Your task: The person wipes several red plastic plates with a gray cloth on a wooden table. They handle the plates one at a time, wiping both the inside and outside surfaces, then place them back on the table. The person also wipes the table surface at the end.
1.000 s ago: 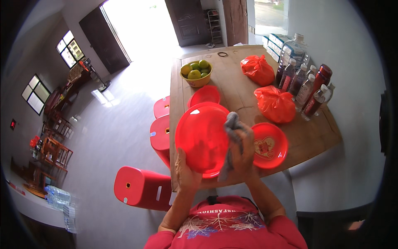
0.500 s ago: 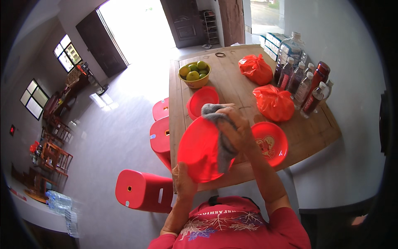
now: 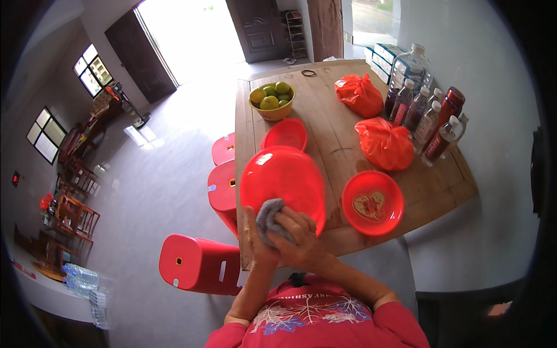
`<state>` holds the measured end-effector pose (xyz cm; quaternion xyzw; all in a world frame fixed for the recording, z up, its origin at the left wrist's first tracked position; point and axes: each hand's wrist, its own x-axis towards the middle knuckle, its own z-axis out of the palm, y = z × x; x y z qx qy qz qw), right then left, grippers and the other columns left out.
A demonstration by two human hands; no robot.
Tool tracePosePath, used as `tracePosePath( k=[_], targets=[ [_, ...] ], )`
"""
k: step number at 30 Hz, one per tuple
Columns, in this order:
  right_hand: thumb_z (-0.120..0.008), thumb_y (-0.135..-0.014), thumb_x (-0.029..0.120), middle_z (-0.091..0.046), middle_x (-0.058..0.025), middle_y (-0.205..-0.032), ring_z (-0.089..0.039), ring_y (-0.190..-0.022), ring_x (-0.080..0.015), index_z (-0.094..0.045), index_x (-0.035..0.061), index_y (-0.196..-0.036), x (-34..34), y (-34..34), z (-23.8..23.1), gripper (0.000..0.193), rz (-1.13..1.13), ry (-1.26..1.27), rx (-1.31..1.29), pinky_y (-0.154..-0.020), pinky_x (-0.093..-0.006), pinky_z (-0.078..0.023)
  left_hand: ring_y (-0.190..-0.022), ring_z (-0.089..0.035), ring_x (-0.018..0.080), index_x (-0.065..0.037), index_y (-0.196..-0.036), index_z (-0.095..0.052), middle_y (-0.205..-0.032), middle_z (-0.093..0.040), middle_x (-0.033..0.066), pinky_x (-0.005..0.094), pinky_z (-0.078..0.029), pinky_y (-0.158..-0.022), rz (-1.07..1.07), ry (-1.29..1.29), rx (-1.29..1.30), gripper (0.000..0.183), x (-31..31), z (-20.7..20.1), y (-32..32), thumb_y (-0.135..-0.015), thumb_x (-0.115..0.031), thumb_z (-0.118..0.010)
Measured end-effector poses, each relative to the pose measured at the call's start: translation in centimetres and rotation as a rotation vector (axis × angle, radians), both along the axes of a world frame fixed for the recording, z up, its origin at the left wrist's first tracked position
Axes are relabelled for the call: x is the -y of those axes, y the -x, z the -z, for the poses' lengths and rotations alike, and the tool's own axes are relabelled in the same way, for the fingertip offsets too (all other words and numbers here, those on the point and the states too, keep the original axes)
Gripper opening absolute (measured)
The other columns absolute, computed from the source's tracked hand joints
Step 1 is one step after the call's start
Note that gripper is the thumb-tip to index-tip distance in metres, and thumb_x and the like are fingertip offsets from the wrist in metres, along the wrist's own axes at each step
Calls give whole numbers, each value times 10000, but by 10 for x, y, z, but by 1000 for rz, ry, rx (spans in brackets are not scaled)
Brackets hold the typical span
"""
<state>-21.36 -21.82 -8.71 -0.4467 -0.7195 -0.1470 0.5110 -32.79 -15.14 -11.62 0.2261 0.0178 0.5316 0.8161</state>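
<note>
A large round red plate (image 3: 284, 174) is tilted up over the table's near left edge. My left hand (image 3: 256, 239) grips its lower left rim. Bunched in my right hand (image 3: 297, 236) is a grey cloth (image 3: 269, 220), pressed on the plate's lower part beside the left hand. Just beyond the plate lies a smaller red dish (image 3: 286, 133), partly covered by it. To the right, a red plate with a gold heart print (image 3: 373, 203) rests flat on the wood.
The wooden table (image 3: 325, 93) carries a yellow bowl of green citrus (image 3: 271, 113), two tied red plastic bags (image 3: 384, 144), several bottles (image 3: 427, 123) and a dark red flask (image 3: 450, 110) by the wall. Red stools (image 3: 200, 264) stand along its left side.
My right hand has swept the cloth from the plate's upper right rim down to its lower left, near my left hand. The plate has turned and now shows its face more fully.
</note>
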Motion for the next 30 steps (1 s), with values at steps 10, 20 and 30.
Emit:
tracePosePath(
  k=[10, 20, 30],
  targets=[
    [-612, -789, 118, -561, -178, -1127, -533, -1085, -341, -595, 55, -1053, -45, -53, -62, 271, 78, 3, -194, -930, -444, -386, -1008, -600, 204, 17, -1234, -503, -1113, -608, 104, 326, -511, -848, -298, -90, -783, 515, 27, -25, -19, -1018, -397, -287],
    [-520, -877, 53, -523, -224, -1103, -538, -1007, -374, -477, -45, -1164, -14, -89, 0, 306, 249, 215, -495, -878, -398, -430, -1048, -591, 236, 29, -1254, -462, -1195, -560, 150, 357, -515, -890, -292, -22, -592, 499, 28, -52, -37, -1011, -387, -331],
    [-585, -780, 42, -557, -205, -1036, -574, -945, -367, -530, -29, -1161, 104, -103, 40, 391, 86, 558, -524, -809, -385, -473, -905, -652, 185, -48, -980, -679, -974, -686, 83, 330, -522, -792, -193, -769, -1099, 154, 35, -51, -110, -851, -111, -623]
  ],
)
